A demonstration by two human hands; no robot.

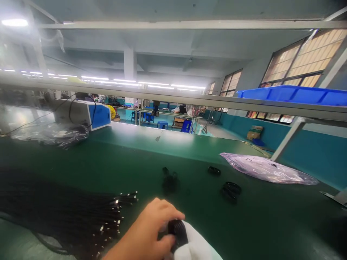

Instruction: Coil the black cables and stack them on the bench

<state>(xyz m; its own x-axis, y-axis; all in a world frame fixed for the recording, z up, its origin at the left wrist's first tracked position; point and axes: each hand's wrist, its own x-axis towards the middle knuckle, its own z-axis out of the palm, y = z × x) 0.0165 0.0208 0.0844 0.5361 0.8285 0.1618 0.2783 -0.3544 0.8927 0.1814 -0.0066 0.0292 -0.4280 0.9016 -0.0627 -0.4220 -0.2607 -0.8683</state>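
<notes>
My left hand (pixel 151 227) is bare and closed around a coiled black cable (pixel 177 231) at the bottom middle of the view. Against the other side of that coil is my right hand (pixel 199 243), covered in white that looks like a glove; its thumb and fingers press on the cable, and its lower part is cut off. Just beyond lies a small dark coil (pixel 170 182), blurred. Two more black coils, a small one (pixel 214 170) and a larger one (pixel 231 191), rest to the right. A thick spread of black cables (pixel 67 209) with shiny metal ends lies to the left.
The green tabletop (pixel 130 162) carries a clear plastic bag (pixel 54 133) and a white-and-blue machine box (pixel 99 115) at the far left. A pinkish plastic bag (pixel 268 169) lies at right. A shelf rail (pixel 173 93) crosses above, bearing a blue tray (pixel 292 94).
</notes>
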